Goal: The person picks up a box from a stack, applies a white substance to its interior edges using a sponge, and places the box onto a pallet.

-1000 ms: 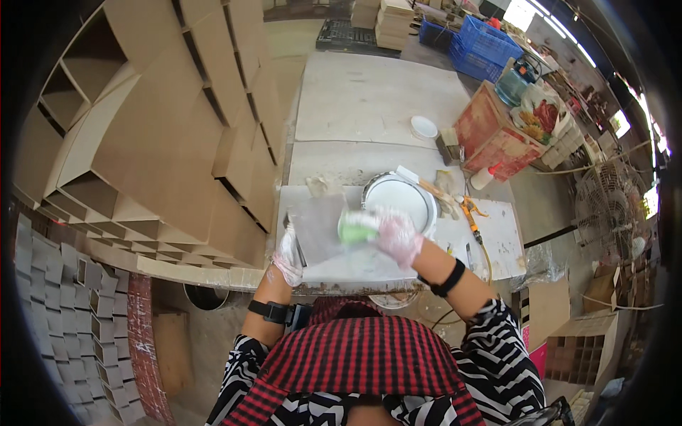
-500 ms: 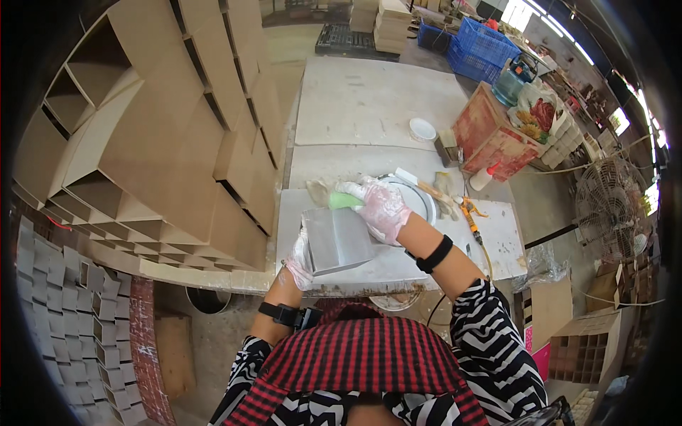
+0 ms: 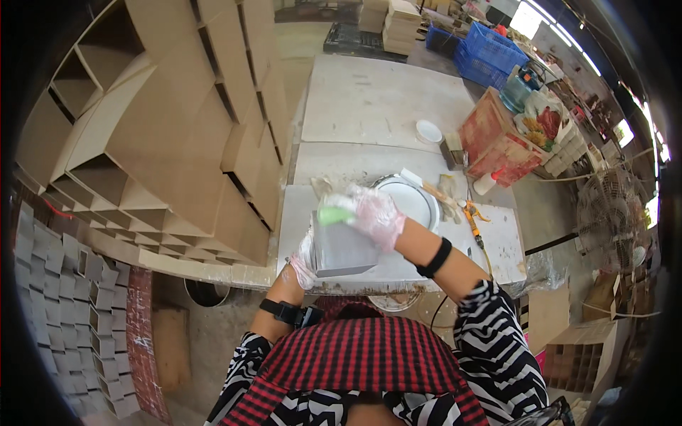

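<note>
at the grey box's (image 3: pixel 347 250) far-left corner, a sponge (image 3: pixel 332 216) is clamped in the right hand (image 3: pixel 376 213); left hand (image 3: pixel 305 260) alongside, grip unclear.

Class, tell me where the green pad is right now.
In the head view, the green pad is slightly left of centre, in the right hand, at the far side of the gray box.

I see a grey box (image 3: pixel 348 250), a green pad (image 3: pixel 332 216), pink-and-white gloves (image 3: pixel 381 216), black-and-white zigzag sleeves (image 3: pixel 497 348), red-and-black checked cloth (image 3: pixel 348 355), tan cartons (image 3: pixel 170 156), blue crates (image 3: pixel 490 53), an off-white desk (image 3: pixel 376 106).
</note>
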{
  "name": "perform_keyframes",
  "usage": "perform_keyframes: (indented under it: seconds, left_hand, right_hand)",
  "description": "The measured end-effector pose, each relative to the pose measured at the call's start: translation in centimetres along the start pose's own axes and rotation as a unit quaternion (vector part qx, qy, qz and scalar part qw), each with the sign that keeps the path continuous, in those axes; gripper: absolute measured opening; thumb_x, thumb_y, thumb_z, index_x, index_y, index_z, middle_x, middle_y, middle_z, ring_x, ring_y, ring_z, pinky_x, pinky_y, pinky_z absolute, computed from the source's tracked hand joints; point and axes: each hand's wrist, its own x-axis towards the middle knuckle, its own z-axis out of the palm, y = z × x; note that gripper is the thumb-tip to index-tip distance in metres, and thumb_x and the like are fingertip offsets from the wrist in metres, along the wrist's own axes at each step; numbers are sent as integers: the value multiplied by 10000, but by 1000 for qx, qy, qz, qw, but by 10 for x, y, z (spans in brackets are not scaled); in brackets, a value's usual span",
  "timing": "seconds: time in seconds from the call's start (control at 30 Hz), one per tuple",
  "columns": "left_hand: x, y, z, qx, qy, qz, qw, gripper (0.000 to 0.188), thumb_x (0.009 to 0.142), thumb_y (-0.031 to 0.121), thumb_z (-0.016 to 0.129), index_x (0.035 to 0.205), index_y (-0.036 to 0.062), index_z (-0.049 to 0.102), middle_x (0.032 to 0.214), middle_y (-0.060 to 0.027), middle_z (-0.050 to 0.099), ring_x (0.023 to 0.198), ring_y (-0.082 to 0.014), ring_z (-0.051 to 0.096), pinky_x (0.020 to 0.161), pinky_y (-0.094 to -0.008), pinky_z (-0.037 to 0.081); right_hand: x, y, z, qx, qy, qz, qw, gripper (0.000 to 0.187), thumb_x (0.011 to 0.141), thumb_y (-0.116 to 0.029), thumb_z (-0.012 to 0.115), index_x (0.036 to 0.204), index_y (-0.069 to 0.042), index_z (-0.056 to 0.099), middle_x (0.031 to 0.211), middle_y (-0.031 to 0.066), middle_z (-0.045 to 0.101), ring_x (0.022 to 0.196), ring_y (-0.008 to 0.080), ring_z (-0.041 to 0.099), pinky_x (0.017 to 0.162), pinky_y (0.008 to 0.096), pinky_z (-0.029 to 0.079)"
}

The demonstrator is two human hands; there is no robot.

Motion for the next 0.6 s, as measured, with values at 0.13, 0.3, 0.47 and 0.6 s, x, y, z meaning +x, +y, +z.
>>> perform_keyframes:
  seconds: [0.13, 0.3, 0.47, 0.6]
  left_hand:
    - [-4, 11, -2, 43, -73, -17, 996, 472, 951, 389, 378, 1292, 68, 435, 1249, -113, 524, 1093, -243, 550, 931, -385, 457]
    - [-5, -6, 2, 93, -15, -17, 995, 455, 951, 368, 391, 1287, 66, 441, 1242, -111, 530, 1088, -239, 555, 923, -380, 463]
    - [-7, 0, -1, 49, -30, -10, 998, 438, 950, 347, 405, 1282, 64, 447, 1235, -109, 535, 1083, -235, 559, 916, -374, 468]
    - [-8, 5, -5, 120, -75, -6, 990, 424, 950, 330, 415, 1278, 63, 452, 1230, -107, 540, 1079, -232, 562, 911, -370, 473]
  right_hand:
    - [-5, -54, -15, 42, -123, -78, 988, 304, 803, -215, 541, 1104, -248, 568, 910, 109, 564, 773, 264, 612, 651, 376, 513]
    - [30, -12, -9, 40, -147, 97, 983, 339, 825, -249, 534, 1157, -193, 495, 990, 179, 545, 863, 322, 602, 723, 399, 513]
    - [1, -15, 7, 128, -48, 43, 990, 358, 778, -220, 557, 1133, -180, 534, 984, 108, 570, 917, 248, 588, 763, 341, 505]
    - [-6, -51, 6, 78, -131, -6, 988, 487, 672, -242, 624, 1151, -186, 565, 1038, 10, 599, 968, 174, 570, 803, 290, 492]
